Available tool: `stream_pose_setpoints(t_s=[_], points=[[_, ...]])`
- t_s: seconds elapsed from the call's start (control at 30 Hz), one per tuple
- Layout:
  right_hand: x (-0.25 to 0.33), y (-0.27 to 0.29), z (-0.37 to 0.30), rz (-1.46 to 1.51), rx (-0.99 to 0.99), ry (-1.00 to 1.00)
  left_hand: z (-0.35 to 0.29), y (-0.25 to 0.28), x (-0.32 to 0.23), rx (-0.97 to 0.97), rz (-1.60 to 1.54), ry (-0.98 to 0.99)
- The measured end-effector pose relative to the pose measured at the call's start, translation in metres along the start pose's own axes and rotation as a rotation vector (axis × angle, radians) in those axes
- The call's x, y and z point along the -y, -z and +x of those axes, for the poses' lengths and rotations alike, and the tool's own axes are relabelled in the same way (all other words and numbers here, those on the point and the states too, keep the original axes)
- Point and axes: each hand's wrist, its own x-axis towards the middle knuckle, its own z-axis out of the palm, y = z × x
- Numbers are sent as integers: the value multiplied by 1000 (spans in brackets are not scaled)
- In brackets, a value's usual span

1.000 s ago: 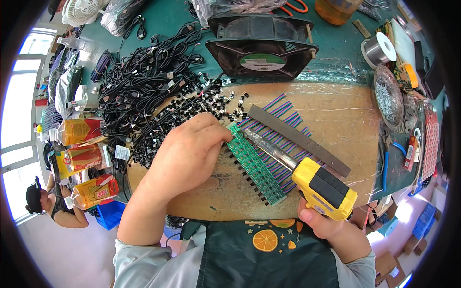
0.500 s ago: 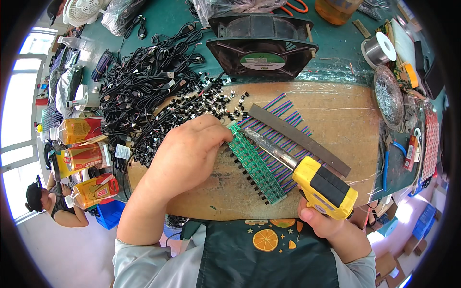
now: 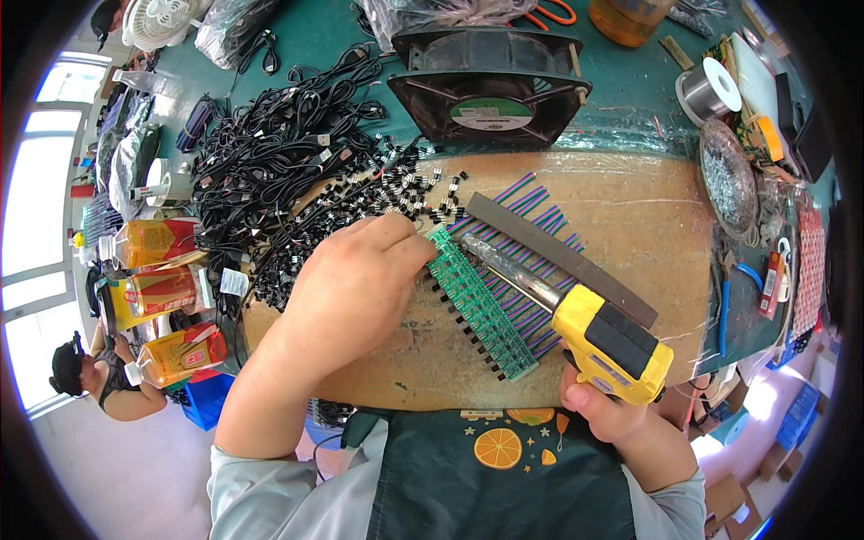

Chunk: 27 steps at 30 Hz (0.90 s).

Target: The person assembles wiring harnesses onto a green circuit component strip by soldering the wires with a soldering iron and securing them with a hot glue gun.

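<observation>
A long green circuit board panel [image 3: 486,308] lies slantwise on the brown work board, with small black connectors along its left edge. Striped multicoloured wires [image 3: 526,216] run out from its right side. My left hand [image 3: 360,279] is closed in a pinch at the panel's far end; what its fingertips hold is hidden. My right hand [image 3: 601,409] grips a yellow and black soldering gun [image 3: 612,342]. Its metal barrel points up and left, the tip just right of the panel's far end. Across the wires rests a dark flat bar [image 3: 562,259].
Loose black-and-white connectors [image 3: 405,193] and tangled black cables [image 3: 279,153] lie to the left. A black fan [image 3: 490,99] stands behind. At right are a solder spool [image 3: 706,93], a round dish [image 3: 729,180] and blue-handled pliers [image 3: 726,306]. A person [image 3: 112,378] sits far left.
The soldering gun has shifted slightly to the right, its tip drawing away from the panel's far end. My left hand stays nearly in place.
</observation>
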Motion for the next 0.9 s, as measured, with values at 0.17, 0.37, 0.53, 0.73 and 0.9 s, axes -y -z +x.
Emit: stream_pose_setpoints(t_s=[0.17,0.37,0.53,0.73,0.9], points=[[0,-1,0,16,1,-23,-4,-4,3,-76,-102,7],[1,-2,-2,5,-17,-68,-4,-7,5,-104,-125,16],[7,-1,1,0,21,-53,-3,-8,5,-99,-113,5],[6,-2,3,-130,20,80,-4,-10,8,-122,-155,22],[8,-4,3,-80,-18,21,-5,-9,8,-100,-137,23]])
